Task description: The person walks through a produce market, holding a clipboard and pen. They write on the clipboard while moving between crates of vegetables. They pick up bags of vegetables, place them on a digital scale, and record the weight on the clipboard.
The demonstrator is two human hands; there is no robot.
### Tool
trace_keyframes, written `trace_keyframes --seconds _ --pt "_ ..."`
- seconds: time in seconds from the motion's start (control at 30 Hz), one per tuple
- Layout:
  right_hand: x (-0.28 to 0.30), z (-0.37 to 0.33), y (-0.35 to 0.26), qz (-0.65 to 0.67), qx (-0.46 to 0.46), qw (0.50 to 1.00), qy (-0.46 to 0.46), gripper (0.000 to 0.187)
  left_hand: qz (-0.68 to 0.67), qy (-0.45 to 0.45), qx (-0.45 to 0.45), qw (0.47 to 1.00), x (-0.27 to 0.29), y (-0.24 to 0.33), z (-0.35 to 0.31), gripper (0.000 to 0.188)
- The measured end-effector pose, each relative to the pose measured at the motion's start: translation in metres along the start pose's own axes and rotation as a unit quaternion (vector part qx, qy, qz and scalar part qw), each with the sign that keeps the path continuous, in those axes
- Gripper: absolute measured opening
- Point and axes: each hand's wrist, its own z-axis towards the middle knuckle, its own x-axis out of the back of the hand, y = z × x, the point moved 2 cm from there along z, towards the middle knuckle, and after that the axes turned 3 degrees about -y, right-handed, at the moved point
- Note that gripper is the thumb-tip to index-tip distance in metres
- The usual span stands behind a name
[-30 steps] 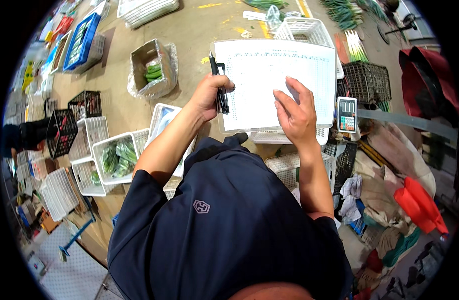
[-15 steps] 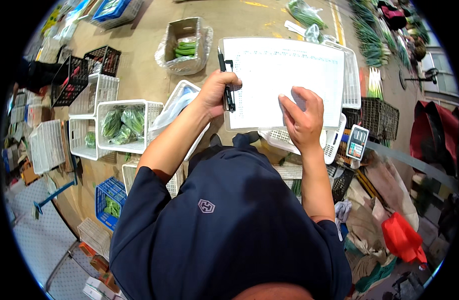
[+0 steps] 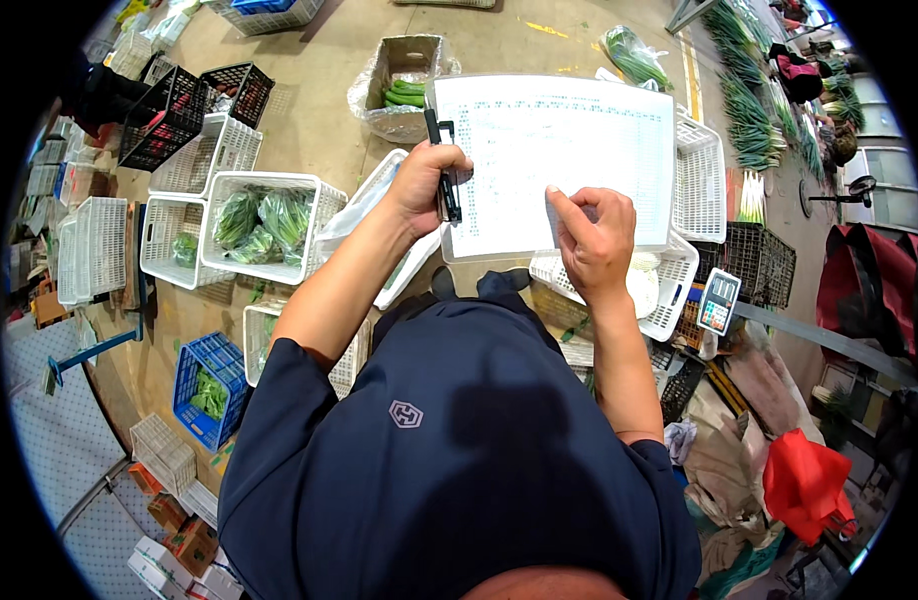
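My left hand [image 3: 422, 187] grips the left edge of a clipboard [image 3: 449, 252], thumb on top beside its black clip. A black pen [image 3: 433, 127] lies along that edge, its upper end sticking out past my hand. Printed sheets [image 3: 559, 150] with rows of small print cover the board. Over the lower right of the sheet is my right hand [image 3: 597, 238], holding nothing. Its forefinger points at the paper, apart from the other fingers, which are bent; whether the fingertip touches the page I cannot tell.
White crates [image 3: 269, 180] of bagged greens stand on the left, a blue crate [image 3: 204, 395] of greens nearer. Beyond the clipboard is a plastic-lined box [image 3: 404, 60] of green vegetables. On the right are a scale display [image 3: 719, 300], a black crate [image 3: 759, 262] and heaped leeks [image 3: 744, 100].
My right hand has shifted a little left and down across the sheet, its fingers more bent. The clipboard has moved slightly left. The surroundings have shifted in view.
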Motion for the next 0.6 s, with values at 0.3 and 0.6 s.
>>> trace_keyframes --seconds 0.3,0.6 --pt "-0.023 -0.006 -0.024 0.044 0.041 0.998 0.004 0.034 0.054 0.059 -0.014 0.997 0.050 -0.008 -0.032 0.021" --pt "-0.047 -0.058 -0.011 0.090 0.040 0.975 -0.200 0.037 -0.072 0.215 -0.038 0.973 0.061 -0.108 -0.060 0.009"
